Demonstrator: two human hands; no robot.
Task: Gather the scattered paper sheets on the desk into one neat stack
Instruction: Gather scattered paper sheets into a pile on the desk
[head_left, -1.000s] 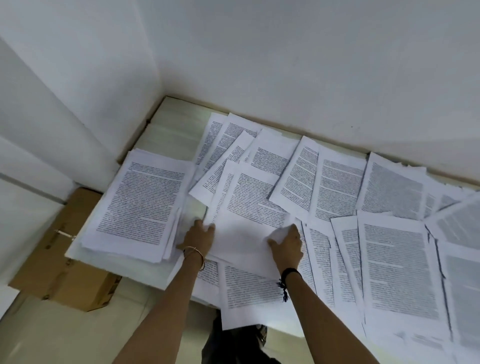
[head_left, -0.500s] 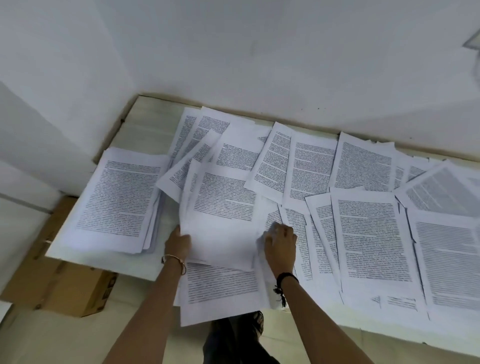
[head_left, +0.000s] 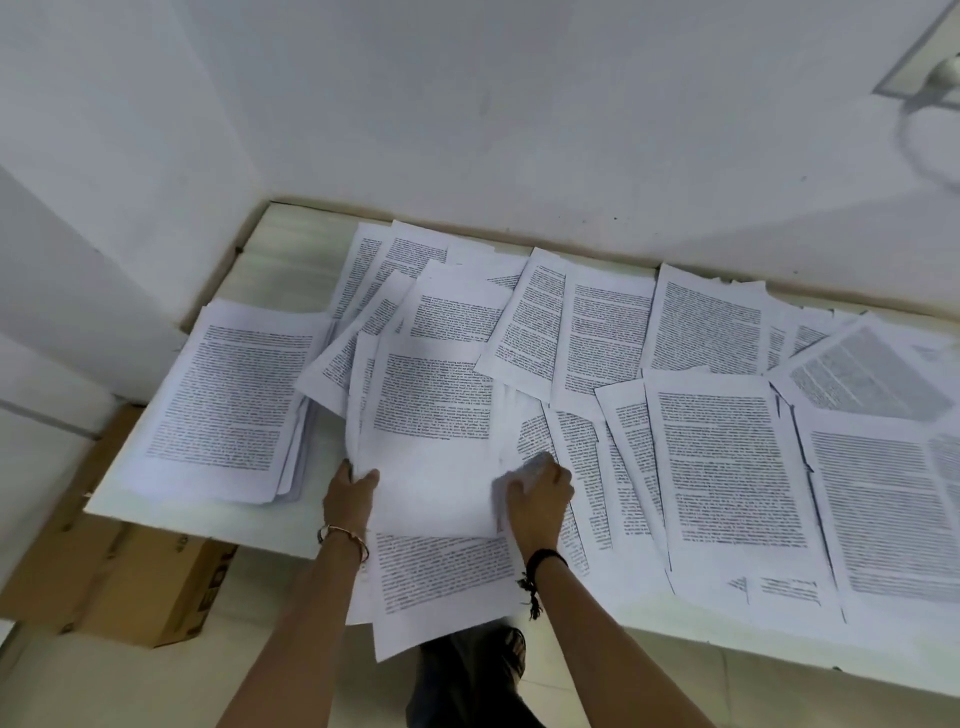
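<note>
Pale table (head_left: 291, 249) set into a wall corner, running from centre left to the right edge of the frame; bare top shows only at its far left corner and in a strip along the near edge at left. Roughly squared stack of printed sheets (head_left: 234, 400) lies at the left end, just beside a loose spread of overlapping printed sheets (head_left: 727, 467) that covers the rest of the top through to the right. At lower centre one sheet (head_left: 441, 587) overhangs the near edge, with a small bundle (head_left: 431, 415) lying on the spread just above it.
</note>
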